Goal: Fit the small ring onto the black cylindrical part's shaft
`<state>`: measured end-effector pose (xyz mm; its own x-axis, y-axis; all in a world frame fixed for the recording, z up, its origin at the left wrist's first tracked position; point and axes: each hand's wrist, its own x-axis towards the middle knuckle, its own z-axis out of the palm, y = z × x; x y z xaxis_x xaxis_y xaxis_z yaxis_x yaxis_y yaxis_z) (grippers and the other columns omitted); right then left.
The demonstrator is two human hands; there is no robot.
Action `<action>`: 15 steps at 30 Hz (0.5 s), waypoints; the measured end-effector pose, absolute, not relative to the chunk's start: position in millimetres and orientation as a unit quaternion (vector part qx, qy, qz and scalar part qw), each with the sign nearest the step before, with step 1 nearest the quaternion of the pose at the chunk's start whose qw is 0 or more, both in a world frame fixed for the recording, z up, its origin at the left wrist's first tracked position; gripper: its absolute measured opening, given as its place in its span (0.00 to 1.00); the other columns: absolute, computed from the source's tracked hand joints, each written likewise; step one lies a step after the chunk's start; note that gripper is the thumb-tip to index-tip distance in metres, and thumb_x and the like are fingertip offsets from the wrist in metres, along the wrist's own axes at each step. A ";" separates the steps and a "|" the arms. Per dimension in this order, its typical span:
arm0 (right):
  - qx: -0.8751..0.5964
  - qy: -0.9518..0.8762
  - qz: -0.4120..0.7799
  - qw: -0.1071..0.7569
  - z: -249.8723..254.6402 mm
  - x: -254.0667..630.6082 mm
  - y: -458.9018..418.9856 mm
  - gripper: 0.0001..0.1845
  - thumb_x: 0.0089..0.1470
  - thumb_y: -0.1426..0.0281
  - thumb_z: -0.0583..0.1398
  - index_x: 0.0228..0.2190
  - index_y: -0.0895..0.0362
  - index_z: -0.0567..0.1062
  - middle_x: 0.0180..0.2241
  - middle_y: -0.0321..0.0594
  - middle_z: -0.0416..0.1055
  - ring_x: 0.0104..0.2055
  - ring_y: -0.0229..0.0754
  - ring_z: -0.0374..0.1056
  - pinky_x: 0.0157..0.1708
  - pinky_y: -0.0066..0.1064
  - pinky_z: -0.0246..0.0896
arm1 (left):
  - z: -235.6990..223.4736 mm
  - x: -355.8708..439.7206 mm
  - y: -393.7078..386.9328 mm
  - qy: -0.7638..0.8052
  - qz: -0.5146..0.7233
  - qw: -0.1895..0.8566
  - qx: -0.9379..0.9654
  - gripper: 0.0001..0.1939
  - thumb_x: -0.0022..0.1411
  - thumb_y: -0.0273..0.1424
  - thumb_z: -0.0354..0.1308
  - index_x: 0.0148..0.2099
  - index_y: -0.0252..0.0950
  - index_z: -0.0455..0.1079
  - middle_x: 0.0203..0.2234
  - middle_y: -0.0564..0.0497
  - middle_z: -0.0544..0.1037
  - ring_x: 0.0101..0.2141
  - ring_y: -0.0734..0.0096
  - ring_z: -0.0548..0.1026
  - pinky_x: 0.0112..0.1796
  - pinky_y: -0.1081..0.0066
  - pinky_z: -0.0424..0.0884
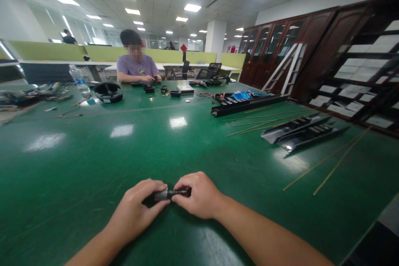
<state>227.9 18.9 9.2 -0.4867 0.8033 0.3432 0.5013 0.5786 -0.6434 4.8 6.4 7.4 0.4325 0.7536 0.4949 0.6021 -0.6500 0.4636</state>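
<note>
Both my hands rest on the green table (93,166) near its front edge. Between them lies a small dark cylindrical part (170,194). My left hand (137,210) pinches its thicker left end with curled fingers. My right hand (199,195) pinches its thinner right end, thumb and fingers closed on it. Much of the part is hidden by my fingers.
Across the table sits a person in a purple shirt (136,66) with small black parts (174,91) before them. A long black tray with blue pieces (246,102), two dark trays (299,133) and thin sticks (327,166) lie at right. A water bottle (79,80) and clutter stand far left. Wooden cabinets (311,50) line the right wall.
</note>
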 end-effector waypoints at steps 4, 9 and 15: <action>-0.396 -0.828 0.236 0.318 9.7 228.0 19.0 0.06 0.50 0.66 0.64 0.31 0.55 0.79 0.27 0.35 0.76 0.29 0.37 0.70 0.31 0.26 0.57 | 8.4 5.1 4.8 0.402 0.353 0.110 0.838 0.10 0.59 0.32 0.63 0.44 0.40 0.72 0.37 0.50 0.79 0.38 0.69 0.79 0.40 0.73 0.76; -0.397 -0.827 0.239 0.317 10.9 227.8 19.4 0.07 0.51 0.66 0.64 0.32 0.55 0.79 0.28 0.35 0.76 0.30 0.37 0.70 0.31 0.26 0.58 | 10.1 5.5 3.4 0.409 0.344 0.124 0.836 0.10 0.61 0.33 0.62 0.45 0.39 0.72 0.37 0.49 0.79 0.38 0.67 0.79 0.40 0.72 0.76; -0.398 -0.826 0.243 0.316 11.6 227.8 19.2 0.07 0.51 0.66 0.63 0.32 0.55 0.80 0.28 0.36 0.77 0.31 0.38 0.71 0.32 0.27 0.59 | 8.4 5.0 3.8 0.412 0.344 0.131 0.834 0.10 0.61 0.33 0.62 0.45 0.40 0.71 0.38 0.50 0.79 0.39 0.68 0.78 0.40 0.72 0.75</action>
<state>227.8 19.2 11.6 -0.4837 0.8116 0.3277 0.5044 0.5645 -0.6534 5.0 3.8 8.4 0.4241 0.7771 0.4650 0.5968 -0.6261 0.5019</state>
